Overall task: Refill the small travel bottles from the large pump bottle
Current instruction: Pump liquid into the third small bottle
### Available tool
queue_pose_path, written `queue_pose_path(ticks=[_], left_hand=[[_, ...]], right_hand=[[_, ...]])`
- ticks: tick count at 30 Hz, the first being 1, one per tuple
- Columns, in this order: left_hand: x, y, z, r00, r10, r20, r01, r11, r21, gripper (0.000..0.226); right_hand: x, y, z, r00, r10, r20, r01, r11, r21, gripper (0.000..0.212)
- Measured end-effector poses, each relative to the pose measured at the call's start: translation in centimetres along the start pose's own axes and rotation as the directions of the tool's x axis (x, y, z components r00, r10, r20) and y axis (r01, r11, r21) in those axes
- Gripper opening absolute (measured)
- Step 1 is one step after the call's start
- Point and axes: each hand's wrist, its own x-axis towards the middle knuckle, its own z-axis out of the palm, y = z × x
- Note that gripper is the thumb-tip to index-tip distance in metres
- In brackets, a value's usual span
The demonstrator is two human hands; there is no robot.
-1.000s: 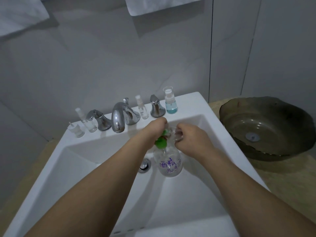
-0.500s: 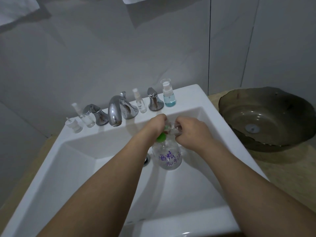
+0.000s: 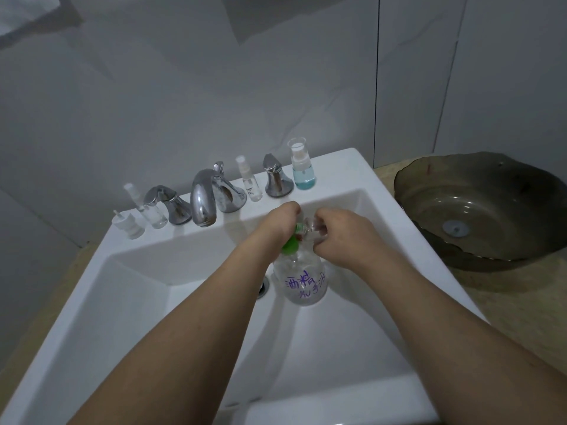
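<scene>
Pump bottle (image 3: 303, 279), upright in the white sink (image 3: 362, 170); left hand (image 3: 280, 220) grips its green pump head (image 3: 291, 244). Small travel bottle (image 3: 313, 230), pinched in right hand (image 3: 340, 237), sits just right of the nozzle, mouth toward it, axis unclear.
</scene>
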Motion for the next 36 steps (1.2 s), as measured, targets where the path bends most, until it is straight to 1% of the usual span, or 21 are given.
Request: queue_pose_path(ticks=[2, 4, 6, 7, 10, 14, 19, 25, 29, 32, 36], left_hand=[[0.5, -0.3, 0.1, 1.000, -0.011, 0.027, 0.012, 0.998, -0.055, 0.022], [1.0, -0.5, 0.1, 0.997, -0.013, 0.070, 0.024, 0.987, -0.156, 0.022], [1.2, -0.4, -0.1, 0.995, 0.004, 0.099, 0.019, 0.972, -0.235, 0.021], [1.3, -0.2, -0.3, 0.994, 0.017, 0.110, 0.011, 0.969, -0.247, 0.022], [1.2, 0.4, -0.8, 0.992, 0.074, 0.103, -0.054, 0.980, -0.191, 0.025], [1.1, 0.1, -0.8, 0.991, 0.104, 0.081, -0.098, 0.992, -0.076, 0.028], [1.0, -0.3, -0.3, 0.991, 0.121, 0.057, -0.120, 0.993, -0.023, 0.030], [1.1, -0.5, -0.1, 0.993, 0.080, 0.081, -0.080, 0.997, -0.012, 0.032], [1.1, -0.6, -0.3, 0.992, 0.094, 0.088, -0.093, 0.996, -0.017, 0.032], [1.3, -0.3, -0.4, 0.990, 0.105, 0.095, -0.101, 0.994, -0.045, 0.030], [1.5, 0.3, -0.7, 0.988, 0.107, 0.110, -0.098, 0.992, -0.085, 0.034]], right_hand=[[0.0, 0.1, 0.0, 1.000, -0.009, -0.013, 0.008, 1.000, -0.004, 0.025], [0.1, 0.2, 0.0, 0.999, -0.035, -0.038, 0.035, 0.999, -0.017, 0.024], [0.2, 0.1, -0.1, 0.994, -0.066, -0.087, 0.065, 0.998, -0.014, 0.022], [0.1, 0.0, -0.1, 0.991, -0.079, -0.112, 0.078, 0.997, -0.010, 0.022], [0.1, -0.4, -0.4, 0.983, -0.103, -0.155, 0.102, 0.995, -0.018, 0.021], [0.1, -0.6, -0.4, 0.988, -0.085, -0.130, 0.082, 0.996, -0.028, 0.020], [0.3, -0.2, -0.1, 0.993, -0.057, -0.103, 0.051, 0.997, -0.062, 0.020], [0.4, -0.1, 0.1, 0.998, -0.026, -0.051, 0.022, 0.997, -0.077, 0.016], [0.4, -0.4, -0.2, 0.999, -0.024, -0.038, 0.021, 0.997, -0.076, 0.017], [0.3, -0.5, -0.4, 0.997, -0.042, -0.060, 0.039, 0.998, -0.058, 0.018], [0.5, -0.5, -0.7, 0.991, -0.070, -0.113, 0.065, 0.997, -0.045, 0.023]])
